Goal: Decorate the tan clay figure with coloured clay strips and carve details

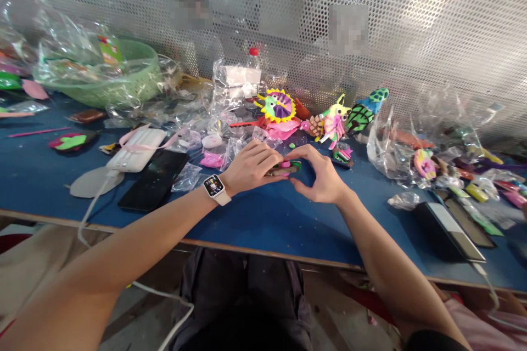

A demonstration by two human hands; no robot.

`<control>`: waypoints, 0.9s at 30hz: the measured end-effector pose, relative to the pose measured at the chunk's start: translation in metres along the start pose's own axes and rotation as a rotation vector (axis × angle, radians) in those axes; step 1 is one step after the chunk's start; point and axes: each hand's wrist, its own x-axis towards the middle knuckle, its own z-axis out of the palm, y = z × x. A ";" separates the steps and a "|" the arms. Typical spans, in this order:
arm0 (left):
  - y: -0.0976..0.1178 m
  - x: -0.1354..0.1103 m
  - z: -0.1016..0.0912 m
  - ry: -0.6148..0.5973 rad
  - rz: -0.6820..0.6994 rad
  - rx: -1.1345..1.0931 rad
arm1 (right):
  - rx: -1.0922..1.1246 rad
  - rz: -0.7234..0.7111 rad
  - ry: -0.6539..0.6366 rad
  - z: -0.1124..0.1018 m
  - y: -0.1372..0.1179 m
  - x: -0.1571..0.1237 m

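With left hand (252,167), held pink-and-green clay piece (285,165) over blue surface (267,219), near yellow-fringed clay figure (280,106); curved right hand (320,174) loosely round the piece's right end, couldn't tell if gripping.

Your one view comes from your own head, facing forward and down. It looks over your lap (247,296) at the bottom, across the blue table (255,225), to the metal screen (288,22) that fills the top. Your left hand (252,165) and right hand (323,180) sit near the middle, fairly close. The view is wide, reaching the green basket (135,85) at upper left; the table's front edge slants down rightward.
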 end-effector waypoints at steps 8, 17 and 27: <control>0.004 0.000 0.005 -0.017 -0.033 -0.033 | 0.035 0.032 0.148 0.010 0.011 -0.003; 0.001 0.003 0.005 0.017 -0.451 -0.464 | 0.222 0.200 0.163 0.017 0.030 0.001; 0.011 0.018 0.001 0.069 -0.765 -0.734 | 0.274 0.218 0.076 0.020 0.037 -0.002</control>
